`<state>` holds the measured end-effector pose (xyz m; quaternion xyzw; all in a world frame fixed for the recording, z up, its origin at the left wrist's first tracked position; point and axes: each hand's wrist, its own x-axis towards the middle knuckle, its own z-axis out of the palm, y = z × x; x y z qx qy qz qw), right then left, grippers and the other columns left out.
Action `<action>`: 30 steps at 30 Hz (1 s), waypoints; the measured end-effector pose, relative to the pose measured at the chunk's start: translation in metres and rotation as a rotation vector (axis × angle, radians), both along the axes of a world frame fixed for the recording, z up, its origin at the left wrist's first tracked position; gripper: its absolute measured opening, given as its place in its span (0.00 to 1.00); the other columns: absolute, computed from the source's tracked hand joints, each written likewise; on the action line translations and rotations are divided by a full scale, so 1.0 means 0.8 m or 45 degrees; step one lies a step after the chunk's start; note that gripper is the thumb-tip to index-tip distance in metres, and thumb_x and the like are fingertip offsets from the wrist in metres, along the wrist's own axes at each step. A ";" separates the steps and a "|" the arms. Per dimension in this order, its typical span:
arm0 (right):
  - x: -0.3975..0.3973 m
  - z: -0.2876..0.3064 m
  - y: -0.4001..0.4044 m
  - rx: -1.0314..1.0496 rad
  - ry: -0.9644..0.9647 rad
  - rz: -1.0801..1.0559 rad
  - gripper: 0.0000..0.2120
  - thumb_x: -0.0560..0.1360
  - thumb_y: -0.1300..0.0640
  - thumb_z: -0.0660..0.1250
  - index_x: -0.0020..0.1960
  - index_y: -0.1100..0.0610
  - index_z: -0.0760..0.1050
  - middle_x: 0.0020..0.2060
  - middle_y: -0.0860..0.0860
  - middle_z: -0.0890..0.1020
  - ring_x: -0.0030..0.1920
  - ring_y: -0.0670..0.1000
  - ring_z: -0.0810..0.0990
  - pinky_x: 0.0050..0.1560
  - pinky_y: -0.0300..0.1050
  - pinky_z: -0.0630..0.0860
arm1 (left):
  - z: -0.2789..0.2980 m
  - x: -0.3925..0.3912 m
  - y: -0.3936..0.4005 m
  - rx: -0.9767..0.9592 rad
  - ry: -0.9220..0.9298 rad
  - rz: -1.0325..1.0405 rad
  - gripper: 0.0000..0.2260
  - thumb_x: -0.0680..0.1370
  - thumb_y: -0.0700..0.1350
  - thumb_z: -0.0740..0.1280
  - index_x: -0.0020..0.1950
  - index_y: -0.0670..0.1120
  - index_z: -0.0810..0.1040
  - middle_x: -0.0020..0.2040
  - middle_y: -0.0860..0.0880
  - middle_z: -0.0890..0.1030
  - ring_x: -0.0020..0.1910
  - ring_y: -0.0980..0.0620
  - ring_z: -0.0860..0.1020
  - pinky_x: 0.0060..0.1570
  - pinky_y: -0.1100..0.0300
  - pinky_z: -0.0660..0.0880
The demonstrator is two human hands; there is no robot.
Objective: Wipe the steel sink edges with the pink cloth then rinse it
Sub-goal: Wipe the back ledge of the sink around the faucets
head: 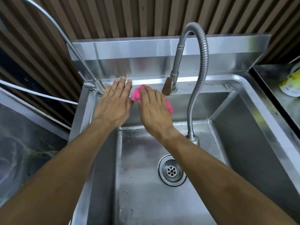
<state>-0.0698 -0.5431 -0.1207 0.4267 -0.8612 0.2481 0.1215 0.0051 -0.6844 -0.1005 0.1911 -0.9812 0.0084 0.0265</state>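
Note:
The steel sink (253, 101) fills the middle of the head view, its basin wet with a round drain (172, 170) at the bottom. A bunched pink cloth (136, 93) lies on the back rim, left of the faucet base. My right hand (154, 108) presses down on the cloth, fingers spread over it, so most of the cloth is hidden. My left hand (115, 101) rests flat on the back rim just left of the cloth, fingers apart, holding nothing. No water runs from the faucet.
A flexible coiled faucet hose (200, 75) arches over the basin, with its spray head (168, 86) hanging close to my right hand. A second thin tap (95, 86) stands at the back left corner. A yellow-white packet (290, 85) lies on the right counter. Slatted wall behind.

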 end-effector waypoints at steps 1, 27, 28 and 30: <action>0.014 0.010 0.017 -0.067 -0.094 0.040 0.18 0.85 0.58 0.58 0.72 0.62 0.70 0.68 0.58 0.75 0.62 0.61 0.76 0.65 0.58 0.71 | 0.001 0.001 0.000 0.010 0.003 -0.006 0.29 0.85 0.57 0.39 0.84 0.49 0.41 0.85 0.47 0.41 0.83 0.49 0.40 0.79 0.52 0.37; -0.147 0.013 0.117 0.330 0.202 0.037 0.29 0.88 0.48 0.50 0.84 0.57 0.49 0.83 0.57 0.53 0.83 0.61 0.50 0.82 0.60 0.52 | -0.021 -0.087 0.058 -0.054 0.222 -0.092 0.26 0.86 0.53 0.44 0.83 0.50 0.58 0.82 0.51 0.61 0.82 0.43 0.58 0.80 0.47 0.56; -0.145 0.013 0.112 0.334 0.222 0.031 0.29 0.87 0.48 0.50 0.84 0.56 0.48 0.83 0.56 0.52 0.83 0.62 0.51 0.82 0.61 0.53 | -0.023 -0.088 0.058 -0.059 0.229 -0.085 0.26 0.86 0.53 0.44 0.83 0.51 0.58 0.82 0.52 0.62 0.82 0.43 0.58 0.80 0.47 0.57; -0.147 0.014 0.112 0.342 0.250 0.052 0.28 0.88 0.47 0.49 0.84 0.55 0.48 0.84 0.54 0.53 0.83 0.61 0.52 0.82 0.59 0.54 | -0.026 -0.089 0.056 -0.066 0.251 -0.080 0.25 0.86 0.52 0.46 0.83 0.51 0.59 0.81 0.52 0.63 0.82 0.43 0.59 0.80 0.48 0.57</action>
